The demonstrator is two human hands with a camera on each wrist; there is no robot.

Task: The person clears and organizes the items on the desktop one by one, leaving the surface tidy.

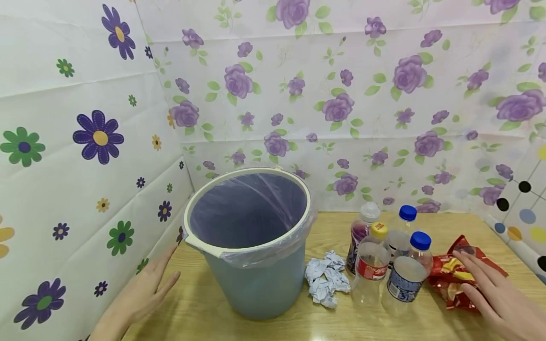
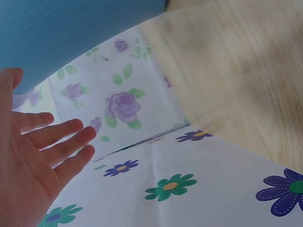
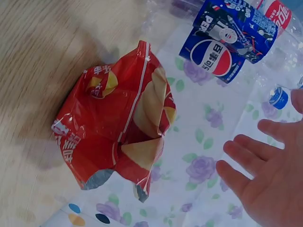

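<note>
My left hand (image 1: 142, 289) is held with fingers extended, left of a blue trash can (image 1: 260, 284) lined with a clear plastic bag (image 1: 256, 255). The left wrist view shows its spread fingers below the can's wall (image 2: 80, 33), holding nothing. Over on the right, my right hand (image 1: 495, 289) reaches with straight fingers above a crumpled red chip bag (image 1: 452, 270). In the right wrist view the torn, creased chip bag (image 3: 113, 123) lies apart from the fingers, which grip nothing.
Crumpled white paper (image 1: 326, 279) lies right of the can. Several plastic bottles stand between paper and chip bag: one yellow-capped with a red label (image 1: 371, 267), one blue-capped with a blue label (image 1: 405, 279). Flower-patterned sheets (image 1: 341, 109) enclose the wooden table (image 1: 200, 312).
</note>
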